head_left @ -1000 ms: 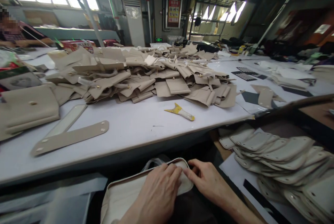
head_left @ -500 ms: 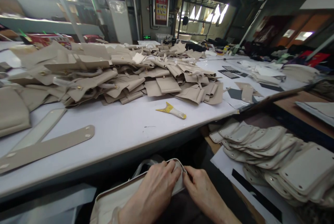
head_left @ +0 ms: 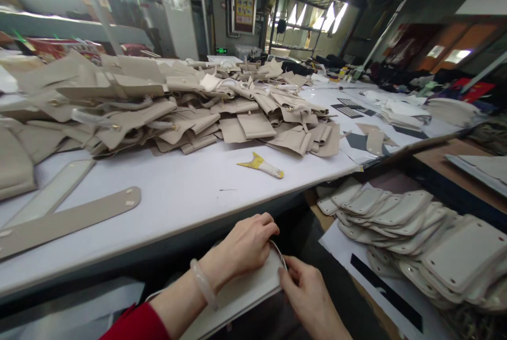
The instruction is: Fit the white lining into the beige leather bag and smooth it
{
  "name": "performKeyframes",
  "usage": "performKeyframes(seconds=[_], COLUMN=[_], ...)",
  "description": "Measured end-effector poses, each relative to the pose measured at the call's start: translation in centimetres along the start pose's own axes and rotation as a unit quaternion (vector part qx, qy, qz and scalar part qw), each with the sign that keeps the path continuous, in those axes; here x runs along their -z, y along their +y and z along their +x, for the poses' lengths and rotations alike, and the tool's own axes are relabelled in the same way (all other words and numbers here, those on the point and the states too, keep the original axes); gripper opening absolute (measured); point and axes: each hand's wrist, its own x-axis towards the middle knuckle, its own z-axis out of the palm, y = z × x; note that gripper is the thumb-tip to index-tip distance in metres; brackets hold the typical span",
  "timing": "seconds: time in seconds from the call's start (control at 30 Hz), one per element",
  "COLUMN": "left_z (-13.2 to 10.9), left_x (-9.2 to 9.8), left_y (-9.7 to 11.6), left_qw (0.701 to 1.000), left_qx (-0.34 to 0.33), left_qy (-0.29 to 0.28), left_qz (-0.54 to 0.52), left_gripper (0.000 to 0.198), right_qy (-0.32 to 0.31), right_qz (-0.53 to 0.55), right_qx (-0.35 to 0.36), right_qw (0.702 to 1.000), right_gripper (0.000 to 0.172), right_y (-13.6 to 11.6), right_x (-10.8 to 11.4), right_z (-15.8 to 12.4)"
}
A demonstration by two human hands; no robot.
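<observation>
A cream leather panel [head_left: 241, 295] with a piped edge lies on my lap below the table edge. My left hand [head_left: 241, 247], with a pale bangle on the wrist and a red sleeve behind it, curls over the panel's far corner and grips its rim. My right hand [head_left: 307, 292] pinches the panel's right edge next to that corner. The two hands nearly touch at the corner.
A white table [head_left: 190, 192] carries a big heap of beige leather pieces [head_left: 178, 107], a long beige strap [head_left: 67, 218] and a yellow-headed scraper [head_left: 261, 166]. At the right a stack of cream panels [head_left: 412, 224] lies fanned out on a lower surface.
My left hand has lifted from lying flat on the panel and now hooks over its far corner; the wrist has come into view. The camera swung a little to the right.
</observation>
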Motion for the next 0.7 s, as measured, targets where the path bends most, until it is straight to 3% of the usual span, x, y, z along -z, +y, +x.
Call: performKeyframes(seconds=[0.17,0.47,0.57,0.7], left_z=[0.6,1.3,1.3,1.1], left_x=[-0.7,-0.2,-0.3,-0.6], left_y=[-2.3,-2.3,-2.3,-2.4], left_qw=[0.996,0.987,0.985,0.984], left_qx=[-0.033,0.009,0.021,0.032], left_qy=[-0.054,-0.077,-0.081,-0.078], left_qz=[-0.067,-0.14,-0.149,-0.157], left_gripper=[0.029,0.03,0.031,0.033], right_qy=[-0.001,-0.001,-0.012,-0.082], right_qz=[-0.007,-0.029,0.028,0.152], right_qx=[-0.003,0.06,0.049,-0.01], right_qw=[1.0,0.998,0.998,0.985], right_gripper=[0.046,0.049,0.054,0.058], right_y=[-0.5,-0.6,-0.2,0.6], right_x=[-0.2,0.2,0.9,0.8], right_z=[-0.2,-0.6,0.4,1.7])
